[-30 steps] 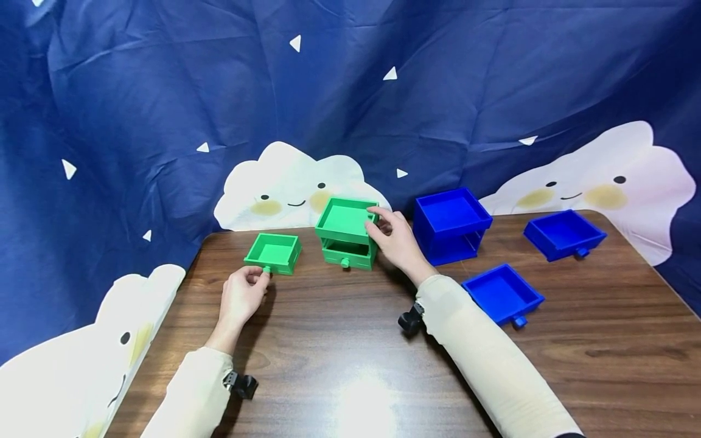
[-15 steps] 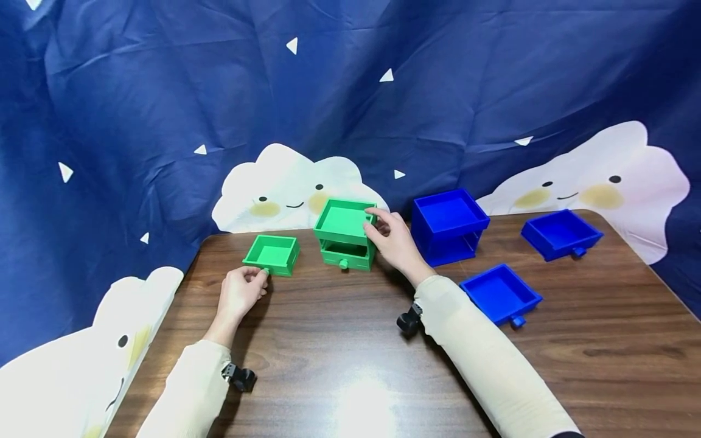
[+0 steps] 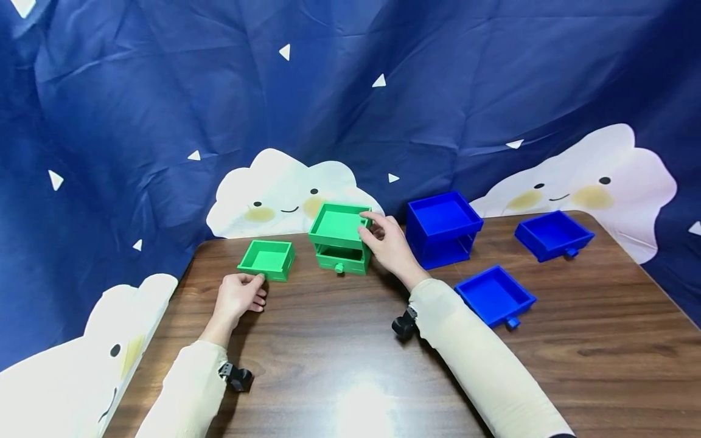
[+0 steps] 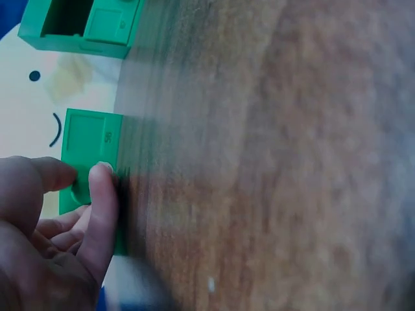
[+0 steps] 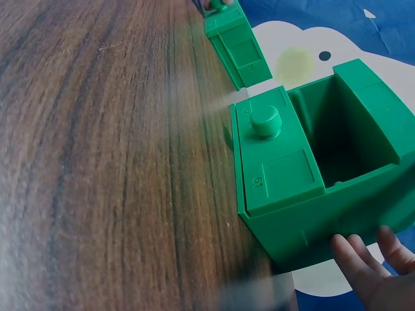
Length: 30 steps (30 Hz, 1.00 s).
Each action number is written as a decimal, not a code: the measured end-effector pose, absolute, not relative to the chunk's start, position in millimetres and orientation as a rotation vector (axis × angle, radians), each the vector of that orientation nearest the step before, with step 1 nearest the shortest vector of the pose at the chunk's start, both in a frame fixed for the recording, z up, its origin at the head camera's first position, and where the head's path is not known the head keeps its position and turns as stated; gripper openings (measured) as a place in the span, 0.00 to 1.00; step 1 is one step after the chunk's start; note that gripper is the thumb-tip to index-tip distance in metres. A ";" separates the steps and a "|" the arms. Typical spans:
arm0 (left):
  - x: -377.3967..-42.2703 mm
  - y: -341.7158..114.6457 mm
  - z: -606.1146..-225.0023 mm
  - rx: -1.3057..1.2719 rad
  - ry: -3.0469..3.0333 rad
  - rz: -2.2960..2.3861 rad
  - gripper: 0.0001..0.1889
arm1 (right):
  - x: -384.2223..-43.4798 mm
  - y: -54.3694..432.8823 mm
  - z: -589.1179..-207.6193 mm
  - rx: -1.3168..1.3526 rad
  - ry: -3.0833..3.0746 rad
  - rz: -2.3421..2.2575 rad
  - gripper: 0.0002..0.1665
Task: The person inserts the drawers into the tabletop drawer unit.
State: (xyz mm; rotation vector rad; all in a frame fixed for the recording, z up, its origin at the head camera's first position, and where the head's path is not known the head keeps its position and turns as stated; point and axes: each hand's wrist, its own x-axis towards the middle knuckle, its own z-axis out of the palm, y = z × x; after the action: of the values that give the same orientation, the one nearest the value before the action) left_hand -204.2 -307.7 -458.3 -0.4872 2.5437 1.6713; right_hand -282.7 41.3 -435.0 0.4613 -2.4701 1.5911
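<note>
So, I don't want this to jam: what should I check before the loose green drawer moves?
1. Left hand on the loose green drawer: ok, finger and thumb pinch its knob.
2. Loose green drawer empty: ok, its inside is bare.
3. Upper slot of the green cabinet free: ok, it looks open with nothing in it.
4. Lower drawer in place: ok, it sits in the cabinet.
5. Loose green drawer lined up with the slot: not ok, it lies on the table, left of the cabinet.
6. Right hand bracing firmly: cannot tell, fingers are at the cabinet's right side.
</note>
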 end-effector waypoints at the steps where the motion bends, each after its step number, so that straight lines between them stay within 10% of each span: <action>1: -203.7 -308.1 -457.8 -0.485 2.532 1.675 0.23 | -282.4 40.8 -434.7 0.458 -2.468 1.595 0.25; 30: -210.4 -309.9 -458.9 -0.522 2.341 1.850 0.16 | -282.0 40.3 -433.5 0.460 -2.469 1.593 0.24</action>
State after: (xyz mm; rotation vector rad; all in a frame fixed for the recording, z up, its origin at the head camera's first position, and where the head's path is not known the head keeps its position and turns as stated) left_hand -210.4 -309.9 -458.9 -0.5222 2.3410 1.8500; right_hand -282.0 40.3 -433.5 0.4601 -2.4693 1.5934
